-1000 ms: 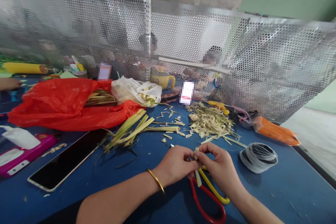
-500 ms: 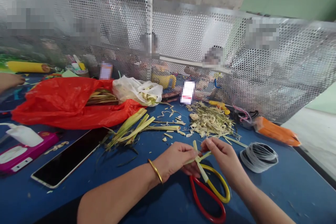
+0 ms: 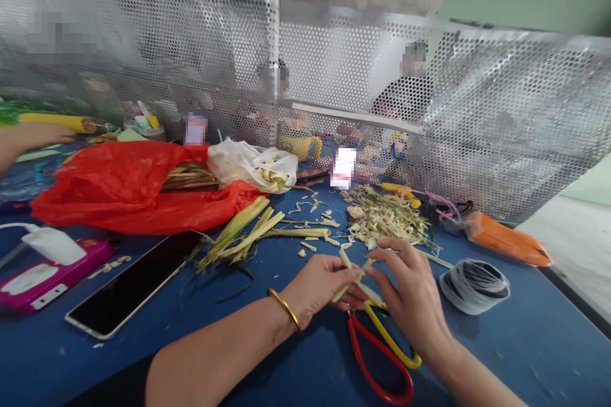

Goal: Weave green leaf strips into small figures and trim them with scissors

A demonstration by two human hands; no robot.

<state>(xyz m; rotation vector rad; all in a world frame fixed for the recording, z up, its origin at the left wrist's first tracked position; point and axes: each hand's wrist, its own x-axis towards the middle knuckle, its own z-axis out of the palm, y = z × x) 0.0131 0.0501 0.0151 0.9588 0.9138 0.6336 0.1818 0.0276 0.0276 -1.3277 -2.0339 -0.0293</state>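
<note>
Pale green plant-leaf strips (image 3: pixel 346 261) cross one another in front of me. My left hand (image 3: pixel 329 280), with a gold bangle (image 3: pixel 284 308) at the wrist, is closed on them, thumb on top. My right hand (image 3: pixel 405 283) meets them from the other side, its thumb and fingers bent around a strip end. Just under the hands are scissors with one red handle (image 3: pixel 377 369) and one yellow handle (image 3: pixel 394 340). Their blades are hidden, and I cannot tell whether they touch my left hand.
Leaf stalks (image 3: pixel 243 232), a pile of shavings (image 3: pixel 386 219) and a phone (image 3: pixel 138 280) lie on the blue table. A red plastic bag (image 3: pixel 114 184), a magenta power strip (image 3: pixel 52 273), a cord spool (image 3: pixel 475 286) and an orange packet (image 3: pixel 508 238) surround them. Behind stands perforated metal mesh (image 3: pixel 329 51). Another person's hand (image 3: pixel 42 137) is far left.
My right hand has turned over the strips, its fingers now reaching further across them. The crossed strips have tilted. At far left the other person's hand has come further into view.
</note>
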